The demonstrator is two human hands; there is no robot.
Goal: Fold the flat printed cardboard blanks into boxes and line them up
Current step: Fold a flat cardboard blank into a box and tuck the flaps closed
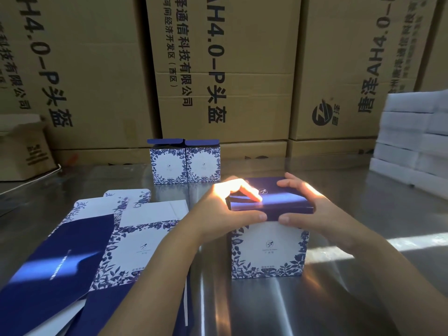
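Note:
A blue-and-white floral box (268, 251) stands upright on the steel table (315, 299), its dark blue top flap (278, 200) folded down. My left hand (225, 209) grips the flap's left side, thumb at the front edge and fingers on top. My right hand (308, 207) grips the right side the same way. Two folded boxes (185, 163) stand side by side further back, their top flaps up. Several flat printed blanks (101, 246) lie in a loose pile at the left.
Large brown shipping cartons (225, 69) form a wall behind the table. A stack of white foam blocks (414, 139) stands at the right edge. A smaller brown carton (21, 151) sits at the far left.

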